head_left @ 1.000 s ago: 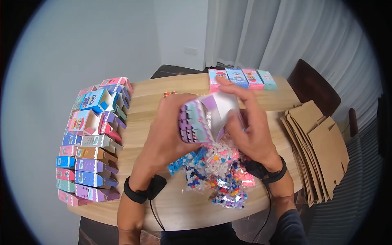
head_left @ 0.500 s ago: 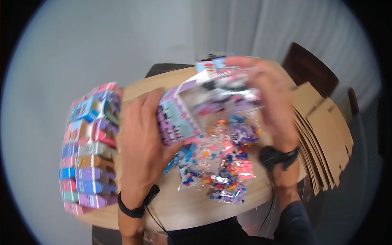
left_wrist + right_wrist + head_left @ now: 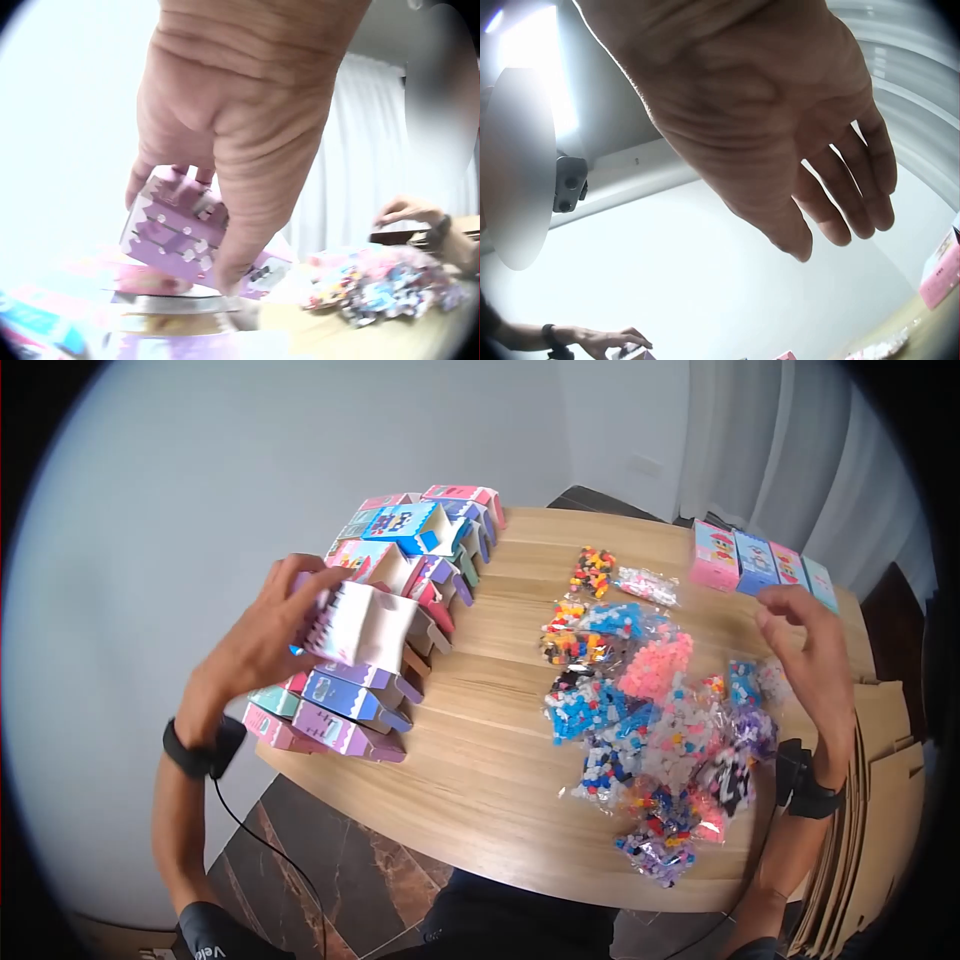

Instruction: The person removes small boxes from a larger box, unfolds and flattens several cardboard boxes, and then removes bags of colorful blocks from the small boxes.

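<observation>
My left hand [image 3: 258, 638] grips a small purple carton [image 3: 338, 622] with a white inner side, holding it over the rows of cartons at the left. In the left wrist view the fingers and thumb clasp opposite sides of this purple carton [image 3: 178, 234], which has a scalloped edge and pale patterns. My right hand [image 3: 818, 660] holds nothing; it hovers above the table's right side with fingers loosely bent, beside the pile of clear bags [image 3: 690, 735] full of coloured bricks. One bag of black and white bricks [image 3: 728, 780] lies at the pile's right side.
Opened cartons [image 3: 345, 695] stand in rows on the table's left side, flaps toward the middle. Several closed boxes [image 3: 757, 565] line the far right edge. Flattened brown cardboard [image 3: 870, 810] leans at the right. Cables run from both wrist cameras.
My right hand has pulled a bag of bricks out of the purple carton and let it go. My left hand has carried the carton left over the other cartons. The head view has turned left.
</observation>
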The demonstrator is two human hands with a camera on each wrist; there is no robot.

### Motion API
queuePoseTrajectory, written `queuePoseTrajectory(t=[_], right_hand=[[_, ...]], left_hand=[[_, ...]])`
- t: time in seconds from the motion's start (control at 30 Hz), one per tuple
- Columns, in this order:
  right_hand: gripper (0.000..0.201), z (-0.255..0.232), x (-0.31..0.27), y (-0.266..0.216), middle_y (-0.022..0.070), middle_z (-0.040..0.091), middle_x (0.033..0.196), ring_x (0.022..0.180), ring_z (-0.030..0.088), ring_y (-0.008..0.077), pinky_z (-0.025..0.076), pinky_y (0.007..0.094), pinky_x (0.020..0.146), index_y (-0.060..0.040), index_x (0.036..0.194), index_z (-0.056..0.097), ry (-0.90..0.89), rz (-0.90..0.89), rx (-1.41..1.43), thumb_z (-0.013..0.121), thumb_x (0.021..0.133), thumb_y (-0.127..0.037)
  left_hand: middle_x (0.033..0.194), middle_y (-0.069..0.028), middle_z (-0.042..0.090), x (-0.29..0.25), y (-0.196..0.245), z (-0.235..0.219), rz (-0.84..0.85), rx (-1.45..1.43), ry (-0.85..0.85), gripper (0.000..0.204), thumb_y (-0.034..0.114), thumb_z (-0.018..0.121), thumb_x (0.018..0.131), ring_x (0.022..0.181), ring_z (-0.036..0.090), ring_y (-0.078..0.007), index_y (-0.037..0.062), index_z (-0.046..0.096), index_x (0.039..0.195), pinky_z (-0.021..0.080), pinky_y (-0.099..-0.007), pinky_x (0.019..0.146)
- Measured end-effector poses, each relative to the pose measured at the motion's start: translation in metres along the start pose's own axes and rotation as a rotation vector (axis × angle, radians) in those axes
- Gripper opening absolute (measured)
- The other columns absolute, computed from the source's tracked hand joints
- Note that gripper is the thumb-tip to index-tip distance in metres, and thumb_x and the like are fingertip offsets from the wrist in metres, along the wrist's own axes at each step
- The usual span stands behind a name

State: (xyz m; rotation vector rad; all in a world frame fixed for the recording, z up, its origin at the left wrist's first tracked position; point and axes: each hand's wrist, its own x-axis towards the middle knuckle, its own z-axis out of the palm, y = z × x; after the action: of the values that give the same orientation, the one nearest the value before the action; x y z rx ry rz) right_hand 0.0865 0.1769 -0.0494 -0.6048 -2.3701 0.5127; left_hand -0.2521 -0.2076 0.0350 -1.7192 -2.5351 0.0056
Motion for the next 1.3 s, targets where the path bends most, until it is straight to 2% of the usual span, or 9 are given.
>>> queuePoseTrajectory(t=[0.47, 0.57, 0.67, 0.73, 0.77, 0.87, 0.97, 1.03, 1.3], right_hand=[[0.021, -0.009, -0.004, -0.020, 0.0073, 0.073, 0.092, 0.086, 0.066, 0.0132, 0.051, 0.0285, 0.083, 0.0046, 0.106, 0.072, 0.227, 0.050, 0.068, 0.069, 0.099, -0.015], [0.024, -0.021, 0.003, 0.018, 0.0102, 0.074, 0.091, 0.084, 0.069, 0.0154, 0.053, 0.0297, 0.080, 0.0037, 0.107, 0.073, 0.316, 0.222, 0.125, 0.070, 0.099, -0.019], [0.037, -0.026, 0.031, 0.068, 0.0193, 0.076, 0.098, 0.092, 0.074, 0.0299, 0.056, 0.0396, 0.084, 0.0015, 0.111, 0.074, 0.432, 0.193, -0.122, 0.067, 0.099, -0.033], [0.045, -0.021, 0.057, 0.117, 0.0225, 0.074, 0.109, 0.106, 0.072, 0.0378, 0.055, 0.0451, 0.092, -0.0004, 0.118, 0.072, 0.427, 0.229, -0.395, 0.064, 0.099, -0.040], [0.049, -0.015, 0.069, 0.152, 0.0228, 0.073, 0.115, 0.112, 0.069, 0.0406, 0.054, 0.0469, 0.096, -0.0013, 0.122, 0.070, 0.424, 0.232, -0.559, 0.062, 0.099, -0.044], [0.052, 0.002, 0.085, 0.225, 0.0221, 0.069, 0.127, 0.122, 0.064, 0.0406, 0.052, 0.0498, 0.101, -0.0051, 0.131, 0.066, 0.219, 0.333, -0.661, 0.060, 0.099, -0.045], [0.051, 0.015, 0.078, 0.278, 0.0207, 0.067, 0.131, 0.124, 0.062, 0.0429, 0.050, 0.0539, 0.102, -0.0086, 0.134, 0.064, 0.289, 0.382, -0.866, 0.060, 0.099, -0.046], [0.053, 0.007, 0.073, 0.337, 0.0185, 0.066, 0.135, 0.127, 0.060, 0.0427, 0.049, 0.0564, 0.104, -0.0129, 0.136, 0.062, -0.040, 0.666, -0.532, 0.061, 0.097, -0.048], [0.073, -0.024, 0.046, 0.296, 0.0223, 0.069, 0.128, 0.124, 0.063, 0.0423, 0.051, 0.0528, 0.103, -0.0050, 0.133, 0.063, 0.023, 0.726, -0.653, 0.075, 0.079, -0.052]], left_hand=[[0.164, -0.0174, 0.029, 0.004, -0.086, 0.052, 0.024, -0.260, -0.059, 0.102, -0.011, 0.082, 0.069, 0.148, 0.038, -0.0434, 0.0220, 0.043, 0.157, 0.047, -0.0506, 0.116], [0.166, -0.0196, 0.029, -0.021, -0.044, 0.049, 0.024, 0.021, 0.130, 0.097, 0.001, 0.085, 0.072, 0.151, 0.033, -0.0441, 0.0121, 0.041, 0.158, 0.037, -0.0515, 0.122], [0.146, -0.0265, 0.051, -0.064, 0.074, 0.057, -0.198, -0.751, 0.208, 0.074, 0.013, 0.075, 0.089, 0.135, 0.053, -0.0417, -0.0007, 0.041, 0.153, 0.043, -0.0475, 0.112], [0.131, -0.0235, 0.060, -0.067, 0.115, 0.092, 0.458, -0.722, 0.281, 0.063, 0.004, 0.074, 0.086, 0.106, 0.066, -0.0337, -0.0056, 0.047, 0.142, 0.053, -0.0440, 0.091], [0.138, -0.0194, 0.060, -0.064, 0.140, 0.099, 0.522, -0.680, 0.139, 0.054, 0.026, 0.073, 0.100, 0.117, 0.065, -0.0367, 0.0003, 0.053, 0.144, 0.053, -0.0461, 0.102], [0.122, -0.0230, 0.064, -0.036, 0.174, 0.115, 0.526, -0.824, 0.080, 0.052, -0.001, 0.071, 0.085, 0.095, 0.067, -0.0321, -0.0053, 0.053, 0.134, 0.054, -0.0465, 0.084], [0.115, -0.0205, 0.066, -0.007, 0.184, 0.135, 0.391, -1.018, 0.300, 0.037, 0.001, 0.070, 0.093, 0.091, 0.068, -0.0274, -0.0031, 0.056, 0.127, 0.054, -0.0418, 0.082], [0.109, -0.0174, 0.065, 0.014, 0.184, 0.142, 0.232, -1.413, 0.466, 0.031, 0.004, 0.058, 0.105, 0.090, 0.069, -0.0211, -0.0073, 0.051, 0.133, 0.056, -0.0318, 0.084], [0.111, -0.0124, 0.065, 0.087, 0.154, 0.173, -0.170, -1.678, 0.652, 0.032, 0.008, 0.060, 0.106, 0.097, 0.068, -0.0185, -0.0033, 0.052, 0.135, 0.057, -0.0315, 0.081]])
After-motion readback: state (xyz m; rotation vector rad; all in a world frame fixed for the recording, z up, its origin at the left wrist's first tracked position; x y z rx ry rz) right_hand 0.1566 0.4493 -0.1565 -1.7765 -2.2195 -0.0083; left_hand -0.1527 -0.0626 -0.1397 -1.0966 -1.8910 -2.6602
